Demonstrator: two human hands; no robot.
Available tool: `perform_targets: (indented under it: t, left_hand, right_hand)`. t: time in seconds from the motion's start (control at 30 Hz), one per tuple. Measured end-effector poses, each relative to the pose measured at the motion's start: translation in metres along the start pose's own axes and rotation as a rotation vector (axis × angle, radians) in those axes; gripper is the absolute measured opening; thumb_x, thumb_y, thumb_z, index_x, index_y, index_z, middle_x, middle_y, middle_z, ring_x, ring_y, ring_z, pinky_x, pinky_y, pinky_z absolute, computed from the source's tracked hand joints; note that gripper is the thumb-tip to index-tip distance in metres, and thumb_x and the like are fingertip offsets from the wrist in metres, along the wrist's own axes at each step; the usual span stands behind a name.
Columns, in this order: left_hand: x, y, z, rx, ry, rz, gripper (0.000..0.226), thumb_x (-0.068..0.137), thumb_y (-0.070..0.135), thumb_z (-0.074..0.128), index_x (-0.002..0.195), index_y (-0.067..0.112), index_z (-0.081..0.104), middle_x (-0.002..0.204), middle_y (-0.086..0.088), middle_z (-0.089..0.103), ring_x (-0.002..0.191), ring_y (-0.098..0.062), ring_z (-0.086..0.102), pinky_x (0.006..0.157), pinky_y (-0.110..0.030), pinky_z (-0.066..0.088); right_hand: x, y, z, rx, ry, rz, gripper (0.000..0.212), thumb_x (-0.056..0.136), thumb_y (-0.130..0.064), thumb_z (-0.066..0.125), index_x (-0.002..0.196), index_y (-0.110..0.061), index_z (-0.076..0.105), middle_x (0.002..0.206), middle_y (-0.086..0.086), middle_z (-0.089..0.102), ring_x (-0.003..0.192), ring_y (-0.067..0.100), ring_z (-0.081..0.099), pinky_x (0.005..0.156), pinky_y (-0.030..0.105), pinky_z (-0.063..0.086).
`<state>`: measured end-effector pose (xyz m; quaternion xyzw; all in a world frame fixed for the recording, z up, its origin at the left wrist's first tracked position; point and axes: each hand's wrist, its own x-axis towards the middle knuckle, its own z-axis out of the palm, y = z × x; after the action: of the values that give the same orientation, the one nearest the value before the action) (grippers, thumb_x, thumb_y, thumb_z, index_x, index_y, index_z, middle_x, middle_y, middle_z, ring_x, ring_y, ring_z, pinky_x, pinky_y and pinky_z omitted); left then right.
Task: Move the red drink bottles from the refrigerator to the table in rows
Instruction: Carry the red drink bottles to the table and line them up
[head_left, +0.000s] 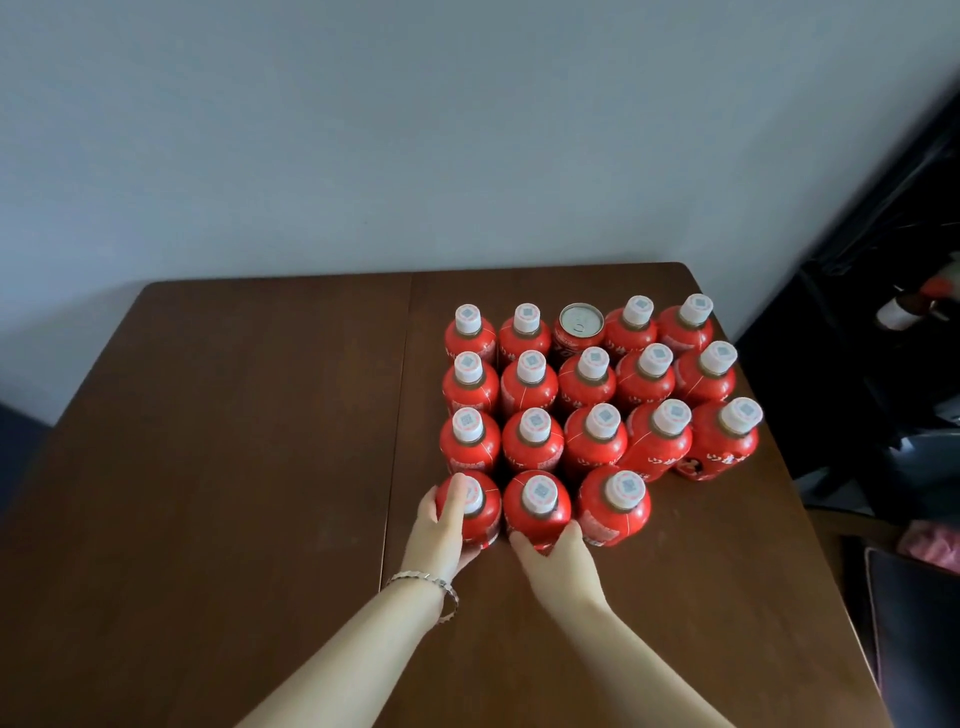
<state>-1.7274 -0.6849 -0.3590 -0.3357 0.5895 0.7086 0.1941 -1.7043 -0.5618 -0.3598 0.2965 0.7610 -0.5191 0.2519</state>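
Several red drink bottles with white caps stand upright in rows on the right half of a dark brown table (234, 467). A red can (579, 330) stands in the back row among them. The front row holds three bottles. My left hand (441, 525) is wrapped around the leftmost front bottle (478, 512), one finger resting on its cap. My right hand (558, 558) grips the lower front of the middle front bottle (537, 506). The third front bottle (615, 506) stands free just to the right, leaning slightly in this view. The refrigerator is out of view.
A plain wall runs behind the table. Dark furniture (893, 249) stands to the right, with a bottle-like item (904, 306) on it. A dark chair or cushion (914, 623) sits near the table's right front corner. A bracelet (434, 584) circles my left wrist.
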Motion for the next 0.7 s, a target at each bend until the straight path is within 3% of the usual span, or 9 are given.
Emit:
perform_targets:
  t: [0.1, 0.13, 0.17, 0.2, 0.27, 0.37, 0.43, 0.6, 0.7]
  left_hand:
    - [0.002, -0.002, 0.002, -0.010, 0.013, 0.007, 0.061, 0.088, 0.049, 0.050, 0.140, 0.020, 0.036, 0.135, -0.010, 0.047, 0.118, -0.029, 0.053, 0.080, -0.036, 0.056]
    - [0.001, -0.001, 0.002, -0.009, 0.015, 0.007, 0.061, 0.089, 0.049, 0.050, 0.140, 0.021, 0.035, 0.135, -0.010, 0.046, 0.119, -0.029, 0.052, 0.081, -0.037, 0.056]
    - [0.001, -0.001, 0.003, -0.008, 0.014, 0.010, 0.060, 0.089, 0.048, 0.050, 0.141, 0.022, 0.034, 0.136, -0.009, 0.045, 0.120, -0.029, 0.051, 0.083, -0.038, 0.055]
    - [0.000, 0.000, 0.003, -0.004, 0.011, 0.019, 0.058, 0.090, 0.046, 0.049, 0.141, 0.024, 0.033, 0.136, -0.009, 0.044, 0.121, -0.029, 0.050, 0.083, -0.039, 0.055]
    - [-0.002, 0.002, 0.004, 0.002, 0.001, 0.043, 0.053, 0.093, 0.041, 0.048, 0.141, 0.026, 0.033, 0.136, -0.008, 0.044, 0.122, -0.029, 0.049, 0.078, -0.037, 0.055]
    - [-0.004, 0.004, 0.005, 0.013, -0.009, 0.066, 0.050, 0.094, 0.039, 0.046, 0.140, 0.026, 0.035, 0.134, -0.007, 0.044, 0.120, -0.028, 0.050, 0.069, -0.031, 0.056]
    - [-0.005, 0.003, 0.006, 0.012, -0.003, 0.072, 0.049, 0.094, 0.039, 0.045, 0.141, 0.026, 0.035, 0.134, -0.007, 0.044, 0.120, -0.029, 0.050, 0.072, -0.033, 0.055]
    - [-0.005, 0.002, 0.010, -0.037, 0.027, 0.057, 0.051, 0.094, 0.042, 0.046, 0.141, 0.026, 0.034, 0.136, -0.008, 0.043, 0.118, -0.028, 0.050, 0.083, -0.042, 0.054]
    - [-0.007, 0.001, 0.019, -0.091, 0.091, 0.039, 0.054, 0.094, 0.044, 0.044, 0.143, 0.027, 0.030, 0.139, -0.008, 0.038, 0.124, -0.031, 0.046, 0.086, -0.044, 0.053]
  right_hand:
    - [0.008, 0.020, -0.015, 0.074, -0.051, 0.124, 0.011, 0.087, -0.006, 0.061, 0.094, -0.009, 0.054, 0.087, 0.007, 0.056, 0.078, 0.021, 0.060, 0.060, 0.023, 0.044]
    - [0.008, 0.025, -0.023, 0.072, -0.035, 0.180, 0.014, 0.085, 0.000, 0.060, 0.097, -0.002, 0.054, 0.082, 0.012, 0.056, 0.067, 0.022, 0.057, 0.052, 0.023, 0.045]
    - [0.011, 0.029, -0.029, 0.130, 0.012, 0.251, 0.030, 0.082, 0.002, 0.060, 0.111, 0.004, 0.050, 0.084, 0.017, 0.056, 0.063, 0.024, 0.055, 0.047, 0.023, 0.045]
    - [0.015, 0.032, -0.036, 0.213, 0.066, 0.274, 0.057, 0.079, 0.001, 0.063, 0.131, 0.002, 0.038, 0.094, 0.021, 0.057, 0.067, 0.027, 0.056, 0.048, 0.023, 0.047]
    - [0.020, 0.032, -0.045, 0.212, 0.184, 0.152, 0.092, 0.072, 0.000, 0.069, 0.147, -0.016, 0.018, 0.119, 0.018, 0.055, 0.093, 0.032, 0.060, 0.070, 0.032, 0.052]
    - [0.017, 0.022, -0.050, 0.268, 0.183, 0.026, 0.095, 0.064, 0.002, 0.076, 0.142, -0.020, 0.027, 0.126, 0.012, 0.055, 0.109, 0.029, 0.057, 0.092, 0.043, 0.049]
    - [0.016, 0.019, -0.046, 0.268, 0.133, 0.015, 0.105, 0.058, -0.002, 0.082, 0.144, -0.015, 0.021, 0.129, 0.011, 0.052, 0.113, 0.027, 0.054, 0.095, 0.041, 0.047]
    - [0.020, 0.021, -0.045, 0.248, 0.044, -0.028, 0.114, 0.068, 0.001, 0.080, 0.149, -0.010, 0.000, 0.141, 0.014, 0.040, 0.127, 0.028, 0.045, 0.105, 0.041, 0.040]
    - [0.023, 0.024, -0.046, 0.258, 0.019, -0.020, 0.118, 0.067, -0.005, 0.082, 0.149, -0.010, -0.002, 0.142, 0.012, 0.039, 0.129, 0.028, 0.044, 0.107, 0.043, 0.039]
